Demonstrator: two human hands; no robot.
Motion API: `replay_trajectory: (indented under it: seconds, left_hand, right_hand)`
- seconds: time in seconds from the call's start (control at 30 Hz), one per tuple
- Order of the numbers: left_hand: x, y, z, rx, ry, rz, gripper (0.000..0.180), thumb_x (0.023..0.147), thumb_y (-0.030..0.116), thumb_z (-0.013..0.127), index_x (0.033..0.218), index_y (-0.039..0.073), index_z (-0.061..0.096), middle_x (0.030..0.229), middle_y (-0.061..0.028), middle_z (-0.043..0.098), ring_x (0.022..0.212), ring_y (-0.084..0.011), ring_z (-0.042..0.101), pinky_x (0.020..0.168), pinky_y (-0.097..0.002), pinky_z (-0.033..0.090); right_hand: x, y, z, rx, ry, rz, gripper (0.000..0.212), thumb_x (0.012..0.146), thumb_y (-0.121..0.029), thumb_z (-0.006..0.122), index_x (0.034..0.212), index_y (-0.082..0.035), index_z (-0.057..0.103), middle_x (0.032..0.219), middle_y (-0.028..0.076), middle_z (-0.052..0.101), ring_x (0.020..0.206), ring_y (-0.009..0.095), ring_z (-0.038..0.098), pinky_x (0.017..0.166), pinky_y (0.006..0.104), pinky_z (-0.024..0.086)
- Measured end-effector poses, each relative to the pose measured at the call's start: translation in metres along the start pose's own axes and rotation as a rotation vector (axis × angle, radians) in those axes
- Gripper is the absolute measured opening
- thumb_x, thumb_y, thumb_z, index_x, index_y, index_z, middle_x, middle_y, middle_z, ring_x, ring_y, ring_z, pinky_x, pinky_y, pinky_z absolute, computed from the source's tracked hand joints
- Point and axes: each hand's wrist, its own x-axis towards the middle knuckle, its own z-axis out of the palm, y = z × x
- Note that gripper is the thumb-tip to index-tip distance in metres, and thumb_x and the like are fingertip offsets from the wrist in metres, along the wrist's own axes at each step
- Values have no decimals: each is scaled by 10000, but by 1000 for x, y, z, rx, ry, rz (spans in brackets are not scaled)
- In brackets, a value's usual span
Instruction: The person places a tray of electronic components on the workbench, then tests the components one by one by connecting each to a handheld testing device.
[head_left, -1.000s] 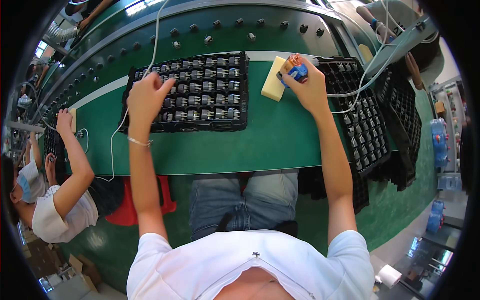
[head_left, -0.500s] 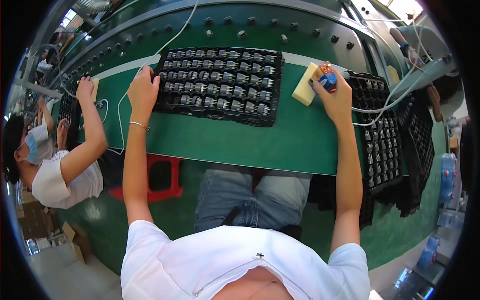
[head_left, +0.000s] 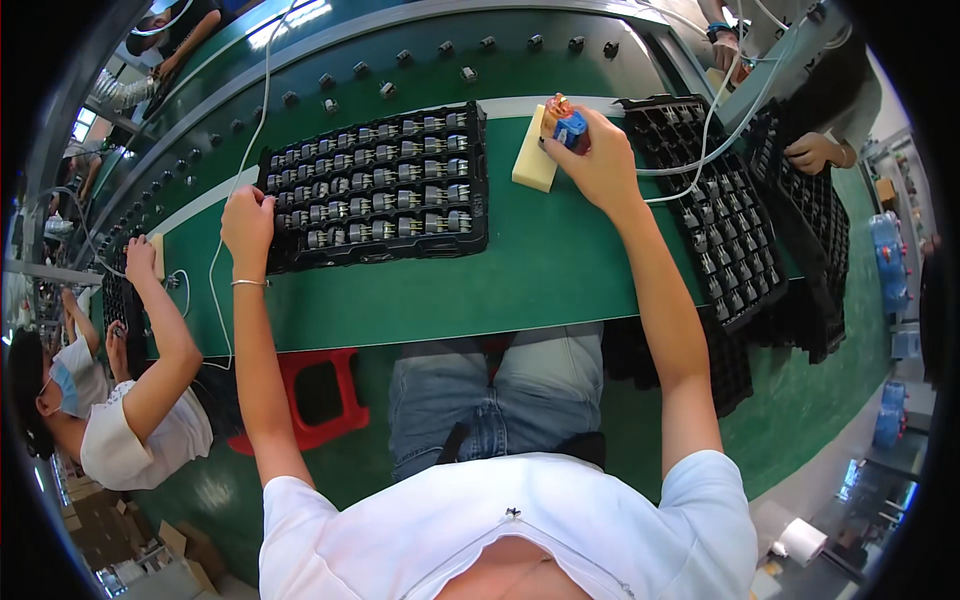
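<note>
Although the black tray [head_left: 479,180] on the tabletop [head_left: 400,300] looks full of metal parts [head_left: 459,219], I can't tell what remains; my right grip [head_left: 605,165] clamps a blue-and-orange object [head_left: 568,128]; my left grip [head_left: 248,225], closure unclear, is at the tray's left edge

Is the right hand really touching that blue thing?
Touching. The head view shows the right hand gripping the blue thing, with thumb and fingers around it.

tray [head_left: 479,185]: black | device [head_left: 566,124]: blue, copper-orange | block [head_left: 532,160]: pale yellow | tabletop [head_left: 540,260]: green
</note>
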Motion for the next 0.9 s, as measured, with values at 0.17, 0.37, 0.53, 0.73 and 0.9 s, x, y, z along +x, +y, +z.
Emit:
replay_trajectory:
  seconds: [0.17, 0.37, 0.53, 0.73, 0.9]
  left_hand:
    - [10, -10, 12, 31, 25, 42, 163, 789, 165, 669, 884, 32, 674, 855, -163, 695, 834, -364, 671, 760, -458, 535]
    - [21, -6, -6, -313, -12, 120, 284, 862, 103, 586, 1108, 26, 706, 747, -115, 668, 738, -250, 666, 683, -355, 521]
    - [17, 78, -32, -1811, -769, -69, 331, 1011, 152, 464, 1238, -56, 586, 904, -51, 565, 679, -131, 525, 578, -234, 404]
    - [6, 166, -26, -2101, -891, -61, 284, 1021, 300, 511, 1005, 33, 606, 959, -150, 689, 679, -172, 638, 560, -263, 510]
    - [-14, 197, -2, -2168, -837, -101, 289, 1029, 281, 523, 1109, 25, 632, 783, -49, 627, 610, -85, 569, 512, -196, 442]
  right_hand:
    - [1, -2, 5, 4, 25, -16, 441, 755, -294, 756, 1102, -42, 656, 843, 96, 639, 678, 226, 615, 652, 343, 506]
    - [1, -2, 5, -2, 28, -18, 474, 742, -318, 778, 1093, -22, 655, 781, 90, 619, 630, 191, 582, 612, 326, 487]
    - [2, -2, 4, -1, 35, -27, 470, 746, -306, 771, 1107, -29, 652, 781, 91, 618, 630, 189, 583, 611, 323, 487]
    - [13, -3, 13, 26, 69, -16, 489, 728, -294, 753, 1124, -30, 643, 784, 124, 647, 643, 231, 626, 632, 346, 506]
    - [56, 7, 25, -137, 22, 6, 503, 701, -358, 732, 1075, -33, 642, 808, 199, 688, 773, 376, 682, 702, 430, 526]
